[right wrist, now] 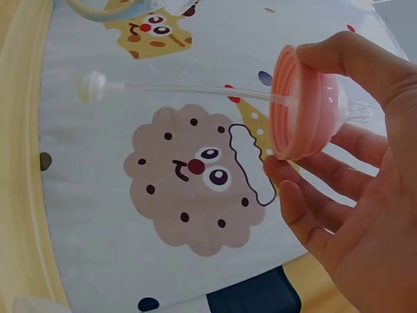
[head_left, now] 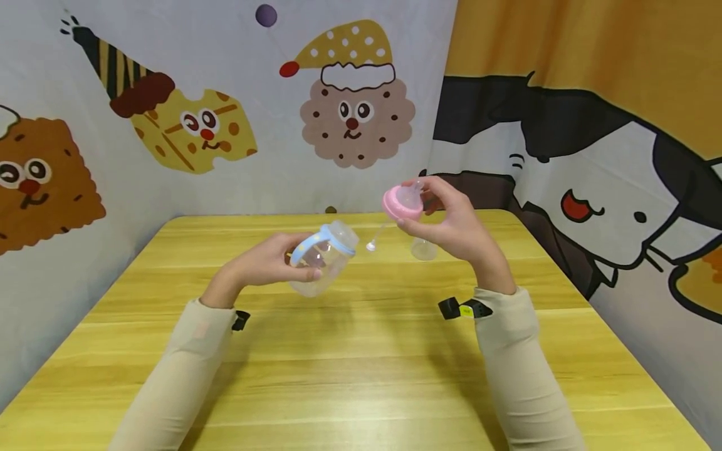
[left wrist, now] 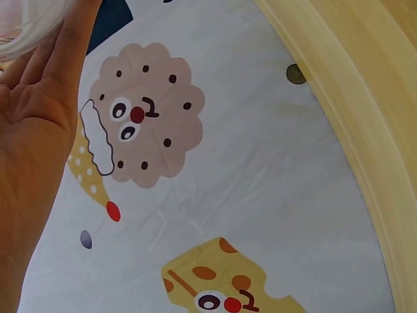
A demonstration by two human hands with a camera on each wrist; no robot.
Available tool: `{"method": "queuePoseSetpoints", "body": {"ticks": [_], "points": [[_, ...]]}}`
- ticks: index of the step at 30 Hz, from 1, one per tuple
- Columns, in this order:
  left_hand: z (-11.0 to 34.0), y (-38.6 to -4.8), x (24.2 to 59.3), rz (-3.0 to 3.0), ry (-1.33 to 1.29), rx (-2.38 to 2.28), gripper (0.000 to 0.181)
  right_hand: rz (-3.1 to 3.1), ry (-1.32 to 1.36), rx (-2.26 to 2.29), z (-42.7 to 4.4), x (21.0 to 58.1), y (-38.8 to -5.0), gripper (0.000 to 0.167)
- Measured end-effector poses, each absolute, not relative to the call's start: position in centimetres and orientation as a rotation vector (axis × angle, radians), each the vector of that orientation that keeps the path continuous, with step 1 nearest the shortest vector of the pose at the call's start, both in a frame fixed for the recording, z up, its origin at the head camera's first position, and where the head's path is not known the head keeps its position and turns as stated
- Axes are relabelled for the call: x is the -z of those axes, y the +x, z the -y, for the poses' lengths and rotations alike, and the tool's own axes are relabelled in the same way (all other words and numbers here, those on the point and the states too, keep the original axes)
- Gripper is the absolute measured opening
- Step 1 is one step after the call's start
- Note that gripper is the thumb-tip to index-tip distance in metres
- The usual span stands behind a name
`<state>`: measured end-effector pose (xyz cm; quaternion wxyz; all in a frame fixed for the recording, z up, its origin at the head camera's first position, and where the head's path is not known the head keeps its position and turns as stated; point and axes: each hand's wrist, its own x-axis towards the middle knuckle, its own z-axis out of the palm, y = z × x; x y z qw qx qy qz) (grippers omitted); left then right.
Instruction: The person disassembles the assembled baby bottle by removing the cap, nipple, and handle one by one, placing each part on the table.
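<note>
My left hand (head_left: 265,260) grips a clear baby bottle (head_left: 316,285) with a light-blue handle ring (head_left: 307,245) near its neck. The bottle is uncapped and tilted, its mouth toward the upper right, above the table. My right hand (head_left: 454,219) holds a pink bottle collar (right wrist: 314,124) with a clear teat, thumb on the rim and fingers beneath in the right wrist view. From the collar's underside runs a thin clear straw (right wrist: 195,90) ending in a whitish weight (right wrist: 94,87). Collar and bottle are apart. Only a bit of the bottle (left wrist: 29,26) shows in the left wrist view.
A clear dome-like cover (head_left: 423,250) stands on the wooden table (head_left: 361,376), behind and below my right hand. Curtains with cartoon prints (head_left: 361,125) hang behind the table and on its right side.
</note>
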<state>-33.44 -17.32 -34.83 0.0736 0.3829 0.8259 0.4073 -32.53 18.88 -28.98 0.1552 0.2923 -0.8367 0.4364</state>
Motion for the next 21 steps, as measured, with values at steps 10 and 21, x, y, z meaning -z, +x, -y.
{"method": "queuePoseSetpoints", "body": {"ticks": [10,21], "points": [[17.51,-33.37,34.67,-2.484,1.149,-1.222,0.047,2.485,0.912,-1.149,-18.82,29.42,-32.90,0.055],[17.57,-33.38,34.56,-2.495,1.154,-1.202,0.045,2.541,0.957,-1.160,-18.67,29.84,-33.33,0.056]]}}
